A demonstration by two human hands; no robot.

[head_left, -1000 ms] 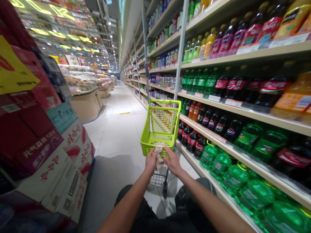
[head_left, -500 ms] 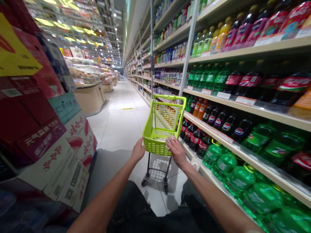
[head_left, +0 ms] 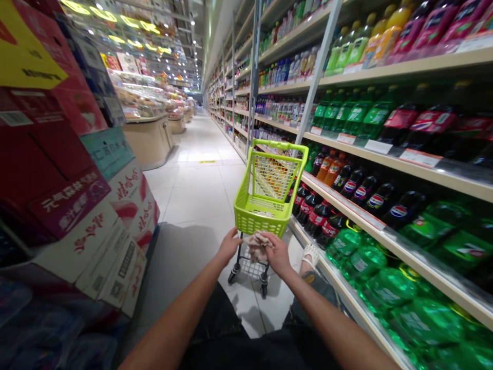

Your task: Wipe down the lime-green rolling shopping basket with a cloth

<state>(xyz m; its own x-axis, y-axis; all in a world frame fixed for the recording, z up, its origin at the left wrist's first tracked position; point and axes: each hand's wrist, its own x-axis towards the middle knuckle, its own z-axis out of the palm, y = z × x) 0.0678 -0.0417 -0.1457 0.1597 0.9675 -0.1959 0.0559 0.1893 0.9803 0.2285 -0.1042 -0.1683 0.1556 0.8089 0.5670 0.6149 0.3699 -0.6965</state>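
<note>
A small lime-green shopping cart [head_left: 263, 225] stands on the floor in front of me, its plastic basket on dark legs with casters. My right hand [head_left: 278, 254] grips a crumpled, pale, brown-stained cloth [head_left: 257, 246] just below the basket's near wall. On the other side, my left hand [head_left: 228, 245] is close to the cloth's left edge, its fingers loosely bent and apart, with nothing visible in them. Something pale and flat [head_left: 265, 214] lies in the basket; its kind is unclear.
Shelves [head_left: 346, 202] of soda bottles run along the right, with large green bottles [head_left: 389, 285] at the bottom. Stacked drink cartons [head_left: 115, 241] rise at the left. My foot in a white clog [head_left: 310, 254] rests beside the shelf base. A tiled aisle [head_left: 192, 195] stretches ahead.
Both hands have come off the basket and moved down toward me. The cloth, earlier pressed to the basket's rim by my right hand, now hangs in front of it. The view has shifted slightly.
</note>
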